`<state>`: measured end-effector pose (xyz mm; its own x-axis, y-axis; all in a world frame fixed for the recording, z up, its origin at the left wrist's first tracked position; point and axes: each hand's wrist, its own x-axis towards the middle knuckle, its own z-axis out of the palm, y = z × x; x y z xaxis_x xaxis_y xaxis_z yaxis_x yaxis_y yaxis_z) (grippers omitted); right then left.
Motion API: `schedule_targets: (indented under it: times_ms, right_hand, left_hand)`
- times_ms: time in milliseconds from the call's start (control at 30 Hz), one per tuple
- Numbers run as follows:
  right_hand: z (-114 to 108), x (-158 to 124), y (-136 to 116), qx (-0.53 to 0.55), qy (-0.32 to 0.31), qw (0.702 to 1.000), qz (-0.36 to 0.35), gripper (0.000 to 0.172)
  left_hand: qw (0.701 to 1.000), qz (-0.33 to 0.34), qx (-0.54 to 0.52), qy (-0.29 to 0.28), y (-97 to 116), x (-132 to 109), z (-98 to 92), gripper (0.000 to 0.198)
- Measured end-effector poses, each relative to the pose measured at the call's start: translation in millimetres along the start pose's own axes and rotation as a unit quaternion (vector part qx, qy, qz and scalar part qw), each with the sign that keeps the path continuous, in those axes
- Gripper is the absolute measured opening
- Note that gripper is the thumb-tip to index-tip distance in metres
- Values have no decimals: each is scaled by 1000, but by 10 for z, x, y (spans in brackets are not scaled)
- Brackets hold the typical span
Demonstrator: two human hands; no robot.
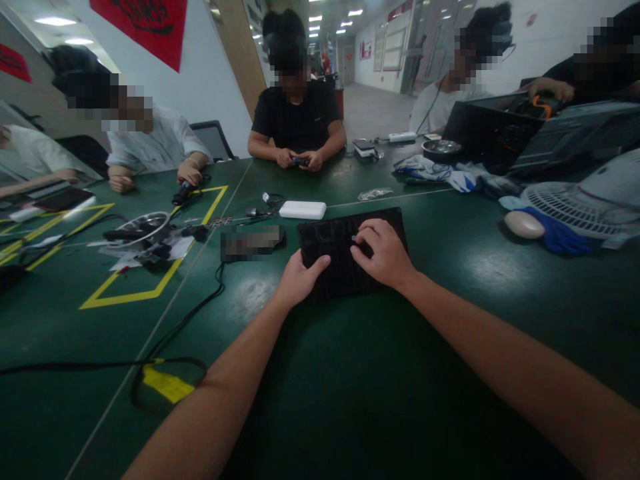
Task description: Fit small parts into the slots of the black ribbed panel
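Observation:
A flat black rectangular panel [335, 257] with a ridged or sectioned surface lies on the green table in front of me. My left hand [303, 277] grips its left edge, thumb resting on top and the other fingers hidden beneath or behind it. Over the panel's right half, my right hand [383, 250] is closed in a pinch, fingers bent down toward the surface. A tiny pale, shiny spot shows at its fingertips, too small to name. Just beyond the panel's far edge lies a white power bank-like block [303, 210].
To the left are a metal bowl [145, 230] of dark parts, a black cable [200, 310] and a yellow tag [167, 383]. On the right sit gloves [440, 170], a pale computer mouse-like object [524, 225], a white fan grille [565, 207] and an open black case [495, 133]. Several people sit around.

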<state>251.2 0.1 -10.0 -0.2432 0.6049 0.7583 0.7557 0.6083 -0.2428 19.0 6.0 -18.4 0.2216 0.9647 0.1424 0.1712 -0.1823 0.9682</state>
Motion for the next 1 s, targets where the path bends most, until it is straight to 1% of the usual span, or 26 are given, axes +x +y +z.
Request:
schedule_targets:
  times_ms: [200,467,867,1000]
  right_hand:
    - [-1,-3,-11,1,1,1000,1,8]
    - [6,0,-5,-2,5,1000,-3,11]
    - [-1,6,-11,-1,3,1000,-3,11]
    - [-7,7,-19,10,1,1000,9,12]
  left_hand:
    - [1000,3,-7,-3,13,-3,6,57]
    - [1000,-11,-22,-3,-4,-1,16,58]
    - [1000,-7,-15,-5,-26,8,3,58]
    - [1000,-1,-3,-2,-20,8,0,56]
